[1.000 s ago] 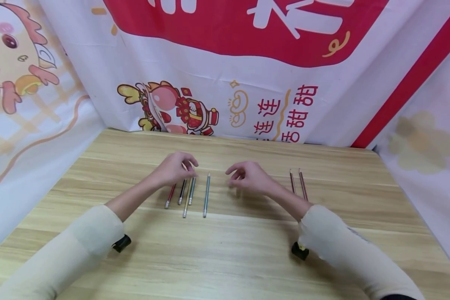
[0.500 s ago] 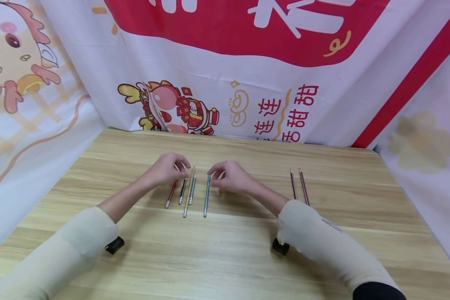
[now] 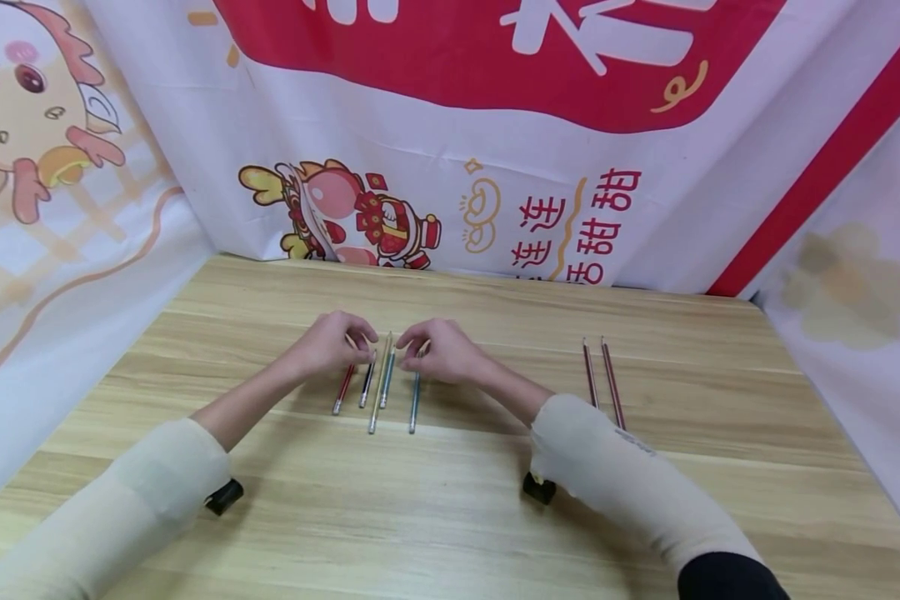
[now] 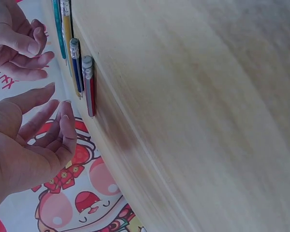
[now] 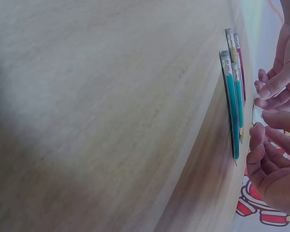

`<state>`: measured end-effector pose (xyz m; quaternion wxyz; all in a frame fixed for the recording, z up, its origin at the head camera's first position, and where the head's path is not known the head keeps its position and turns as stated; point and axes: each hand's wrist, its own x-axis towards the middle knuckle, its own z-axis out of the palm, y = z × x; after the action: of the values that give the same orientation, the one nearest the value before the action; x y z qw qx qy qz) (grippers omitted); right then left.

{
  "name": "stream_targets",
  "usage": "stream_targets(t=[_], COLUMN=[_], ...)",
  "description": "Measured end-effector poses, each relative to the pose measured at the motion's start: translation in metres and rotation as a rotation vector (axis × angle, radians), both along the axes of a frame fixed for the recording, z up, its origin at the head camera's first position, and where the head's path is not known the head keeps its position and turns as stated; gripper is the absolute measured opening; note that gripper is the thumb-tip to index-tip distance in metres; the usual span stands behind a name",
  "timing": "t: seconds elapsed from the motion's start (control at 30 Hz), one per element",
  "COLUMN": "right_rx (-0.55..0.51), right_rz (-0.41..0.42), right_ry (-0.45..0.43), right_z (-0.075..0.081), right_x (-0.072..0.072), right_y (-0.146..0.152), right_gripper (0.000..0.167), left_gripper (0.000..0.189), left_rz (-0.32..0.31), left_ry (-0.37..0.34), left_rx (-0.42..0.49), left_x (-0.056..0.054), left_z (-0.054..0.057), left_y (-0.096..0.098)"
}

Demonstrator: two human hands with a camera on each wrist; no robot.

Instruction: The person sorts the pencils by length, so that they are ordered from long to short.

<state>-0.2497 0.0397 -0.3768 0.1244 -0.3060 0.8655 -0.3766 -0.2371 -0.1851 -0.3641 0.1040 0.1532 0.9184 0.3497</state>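
Note:
My left hand (image 3: 333,343) hovers over the far ends of a red pencil (image 3: 343,389) and a dark blue pencil (image 3: 367,383), fingers loosely bent with nothing between them. To its right lie a yellow pencil (image 3: 376,406) and a teal pencil (image 3: 387,383), side by side. My right hand (image 3: 444,352) hangs above the far end of a second teal pencil (image 3: 415,408), partly hiding it. In the left wrist view, the left hand (image 4: 36,140) shows a gap to the pencils. The right wrist view has the right hand (image 5: 275,169) holding nothing too.
Two dark red pencils (image 3: 612,383) lie apart on the right side of the wooden table (image 3: 435,517). A printed white and red cloth (image 3: 435,133) hangs along the back edge, and more cloth lines the left and right sides.
My right hand has moved left, from the space right of the pencils to over the second teal one. The left hand has drawn back slightly left, uncovering the yellow pencil's tip.

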Motion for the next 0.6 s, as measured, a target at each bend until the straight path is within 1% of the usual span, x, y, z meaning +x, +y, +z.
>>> stream_targets(t=[0.23, 0.43, 0.6], right_rx=[-0.014, -0.019, -0.003], right_rz=[0.018, 0.028, 0.047], right_ry=[-0.008, -0.018, -0.007], right_z=[-0.003, -0.004, -0.007], right_x=[-0.002, -0.003, -0.005], right_y=[-0.011, -0.022, -0.027], right_gripper=[0.029, 0.027, 0.025], left_gripper=[0.023, 0.025, 0.024], left_rz=[0.027, 0.016, 0.014], left_ry=[0.017, 0.030, 0.031], left_rx=[-0.024, -0.007, -0.009], left_x=[0.002, 0.002, 0.002], left_z=[-0.002, -0.002, -0.002], left_y=[-0.007, -0.011, -0.012])
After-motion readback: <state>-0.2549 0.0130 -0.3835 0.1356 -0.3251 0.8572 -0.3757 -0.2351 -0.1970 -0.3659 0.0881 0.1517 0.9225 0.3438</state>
